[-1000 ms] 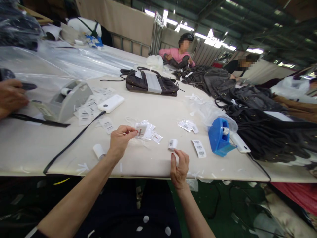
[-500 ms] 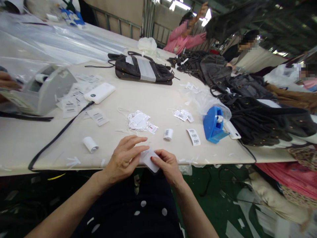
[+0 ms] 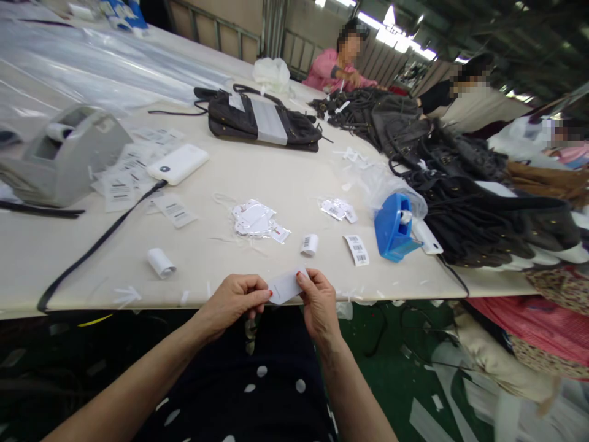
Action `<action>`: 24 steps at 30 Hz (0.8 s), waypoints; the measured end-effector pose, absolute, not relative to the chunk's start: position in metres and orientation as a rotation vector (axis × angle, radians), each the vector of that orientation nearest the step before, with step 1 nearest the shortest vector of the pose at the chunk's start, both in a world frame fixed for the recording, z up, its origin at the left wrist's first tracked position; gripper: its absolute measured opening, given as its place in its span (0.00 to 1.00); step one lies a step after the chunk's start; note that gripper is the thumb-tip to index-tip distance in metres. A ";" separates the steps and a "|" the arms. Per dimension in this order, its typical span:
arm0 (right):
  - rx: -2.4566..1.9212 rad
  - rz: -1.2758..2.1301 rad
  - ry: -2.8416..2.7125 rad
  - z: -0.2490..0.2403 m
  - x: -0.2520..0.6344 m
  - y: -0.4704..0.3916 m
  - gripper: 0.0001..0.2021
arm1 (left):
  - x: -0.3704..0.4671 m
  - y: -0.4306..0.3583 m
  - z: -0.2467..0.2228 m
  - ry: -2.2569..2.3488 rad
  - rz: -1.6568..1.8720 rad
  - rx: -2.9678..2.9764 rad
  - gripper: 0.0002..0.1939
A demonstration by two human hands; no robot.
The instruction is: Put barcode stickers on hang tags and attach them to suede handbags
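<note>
A small white card [image 3: 286, 287] is stretched between my two hands at the front edge of the table. My left hand [image 3: 239, 299] pinches its left corner between thumb and fingers. On the card's right end, my right hand [image 3: 318, 298] is closed with the thumb on top. Beyond the hands lie a pile of white tags [image 3: 254, 218], a smaller group of tags [image 3: 337, 209], a curled barcode label [image 3: 310, 245] and a flat barcode strip [image 3: 356, 250]. To the right stands a blue tape dispenser [image 3: 393, 228].
A grey tape dispenser [image 3: 69, 156], printed labels [image 3: 120, 190] and a white device [image 3: 178, 164] with a black strap are at left. A dark bag [image 3: 264, 120] lies at the back; dark bags [image 3: 501, 215] are heaped at right. People stand beyond the table.
My left hand has closed onto the card from a spread-fingered pose, and the card is now turned sideways between both hands. The person in pink has lowered their raised arm.
</note>
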State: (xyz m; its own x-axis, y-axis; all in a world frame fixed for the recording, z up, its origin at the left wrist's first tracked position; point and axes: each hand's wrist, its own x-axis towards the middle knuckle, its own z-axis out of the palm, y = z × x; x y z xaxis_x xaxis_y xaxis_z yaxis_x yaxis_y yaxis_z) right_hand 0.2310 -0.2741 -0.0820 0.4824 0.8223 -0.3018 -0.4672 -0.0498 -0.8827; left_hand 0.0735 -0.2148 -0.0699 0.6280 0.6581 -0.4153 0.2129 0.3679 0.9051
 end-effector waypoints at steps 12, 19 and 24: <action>-1.181 1.115 -0.232 -0.087 0.210 -0.277 0.09 | 0.085 -0.229 -0.082 0.942 0.490 1.017 0.12; -1.194 1.115 -0.289 -0.087 0.205 -0.277 0.09 | 0.084 -0.228 -0.087 0.896 0.493 1.089 0.12; -1.247 1.082 -0.423 -0.092 0.206 -0.279 0.09 | 0.090 -0.226 -0.084 0.925 0.547 1.164 0.13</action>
